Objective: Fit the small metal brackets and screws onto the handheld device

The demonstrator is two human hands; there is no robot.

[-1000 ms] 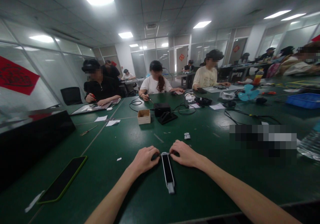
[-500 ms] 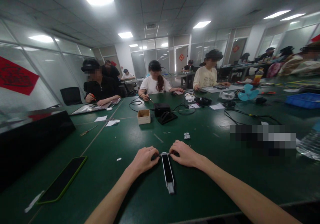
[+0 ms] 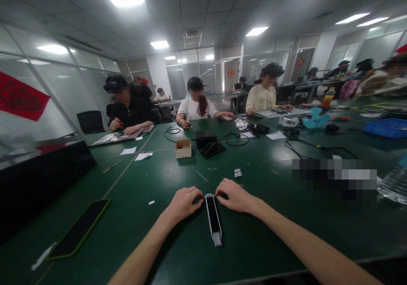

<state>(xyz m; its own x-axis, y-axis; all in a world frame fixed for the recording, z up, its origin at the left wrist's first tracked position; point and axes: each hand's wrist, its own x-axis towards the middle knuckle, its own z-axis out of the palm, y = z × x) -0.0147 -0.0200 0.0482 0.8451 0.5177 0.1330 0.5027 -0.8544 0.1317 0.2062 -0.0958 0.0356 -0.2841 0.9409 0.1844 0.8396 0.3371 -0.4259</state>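
Note:
On the green table in front of me lies a slim, long device with a white frame, a dark face and a pale grey tip toward me. My left hand rests at the left of its far end, fingers curled and pinched against the thumb. Opposite it, my right hand is closed in the same way at the right side of that end. Whatever small thing sits in either pinch is hidden by the fingers. A small whitish part lies just beyond my right hand.
At the left lies a phone with a green edge, near a dark panel and a screwdriver. Farther off are an open box, a black device, a blue fan and a blue tray. Several people sit across.
My hands and the slim device stay practically in place. Across the table, the person at the left has slightly shifted the hand with the orange tool.

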